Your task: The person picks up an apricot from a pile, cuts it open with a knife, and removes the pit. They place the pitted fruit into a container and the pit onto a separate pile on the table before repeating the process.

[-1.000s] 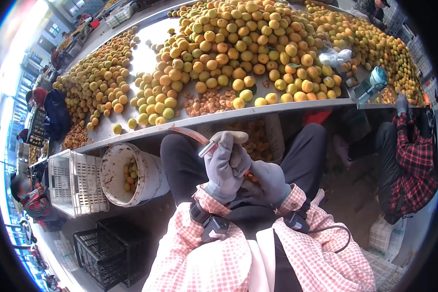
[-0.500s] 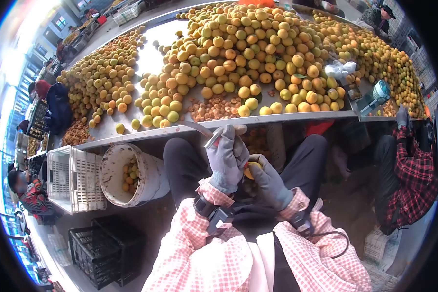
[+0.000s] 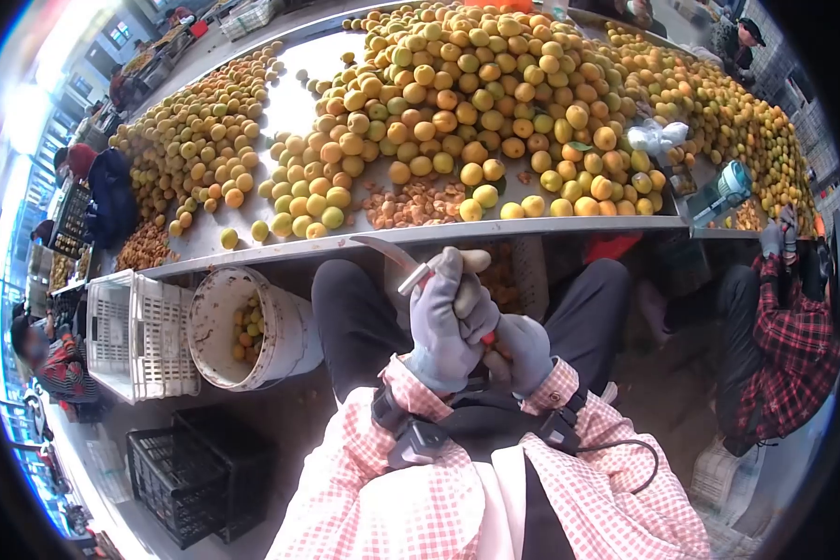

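Left hand: my left hand (image 3: 443, 327), gloved in grey, has its fingers (image 3: 453, 280) wrapped tight round the handle of a knife (image 3: 387, 250).
Knife axis: the curved blade runs up and to the left, away from both hands, with its tip just under the edge of the counter (image 3: 551, 227). The butt of the handle sticks out above the fist.
Right hand: my right hand (image 3: 523, 350) sits just below and to the right of the left, touching it, with the fingers curled shut into a cup.
Fruit: I see only a sliver of orange fruit (image 3: 484, 339) in the seam between the two gloves. The rest is hidden, so I cannot tell which way it lies.
Key relation: the fruit is down and to the right of the knife fist, at the handle end. The blade points the opposite way, and the right hand is the nearer one and encloses the fruit.
Place: both hands are over my lap, below the counter and well apart from the yellow-orange heap (image 3: 476, 103) on it.
Nearby: a white bucket (image 3: 217, 327) with a few fruits stands to my left, beside a white crate (image 3: 140, 341).
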Motion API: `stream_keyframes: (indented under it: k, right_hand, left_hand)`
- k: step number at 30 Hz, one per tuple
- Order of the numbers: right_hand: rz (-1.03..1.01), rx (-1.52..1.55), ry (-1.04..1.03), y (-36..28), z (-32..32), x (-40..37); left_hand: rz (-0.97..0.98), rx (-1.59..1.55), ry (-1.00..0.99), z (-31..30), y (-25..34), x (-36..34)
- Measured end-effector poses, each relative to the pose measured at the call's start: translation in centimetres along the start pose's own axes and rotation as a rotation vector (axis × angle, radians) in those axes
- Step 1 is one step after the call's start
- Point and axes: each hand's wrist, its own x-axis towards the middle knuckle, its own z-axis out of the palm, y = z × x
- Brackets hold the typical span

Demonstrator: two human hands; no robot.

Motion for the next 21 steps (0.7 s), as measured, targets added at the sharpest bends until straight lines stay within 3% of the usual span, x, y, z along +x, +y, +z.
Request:
stream_keyframes:
  k: [2,4,5,7,8,10,13,18,20,21]
  right_hand:
    - [-0.052,-0.050,0.051,0.6,0.9,-0.1]
    - [0.172,0.287,0.190,0.1,2.4,-0.2]
    - [0.171,0.289,0.191,-0.4,3.0,-0.3]
    - [0.605,0.991,0.320,-1.3,3.8,0.1]
    - [0.602,0.989,0.323,-0.9,3.7,0.2]
    - [0.910,1.343,0.320,0.3,3.4,0.3]
    - [1.020,1.536,0.289,2.3,2.7,-0.8]
    - [1.124,1.486,0.438,7.1,4.2,-2.4]
    - [1.247,1.156,0.414,9.3,5.2,-3.4]
    - [1.143,0.868,0.515,11.2,7.0,-4.8]
  left_hand:
    - [-0.016,-0.078,0.011,0.2,0.1,0.3]
    - [0.059,-0.037,-0.005,0.0,0.3,0.8]
    - [0.099,0.116,0.050,0.1,0.3,1.2]
    - [0.135,0.155,0.065,-0.4,-0.1,2.0]
    - [0.166,0.191,0.080,-0.7,-0.3,2.4]
    - [0.189,0.222,0.101,-1.4,-0.6,2.8]
    - [0.137,0.152,0.112,-3.1,0.3,3.1]
    - [0.145,0.204,0.052,-6.2,2.4,2.5]
    - [0.115,0.177,0.079,-7.1,2.8,2.2]
    - [0.116,0.190,0.070,-7.5,2.9,2.1]
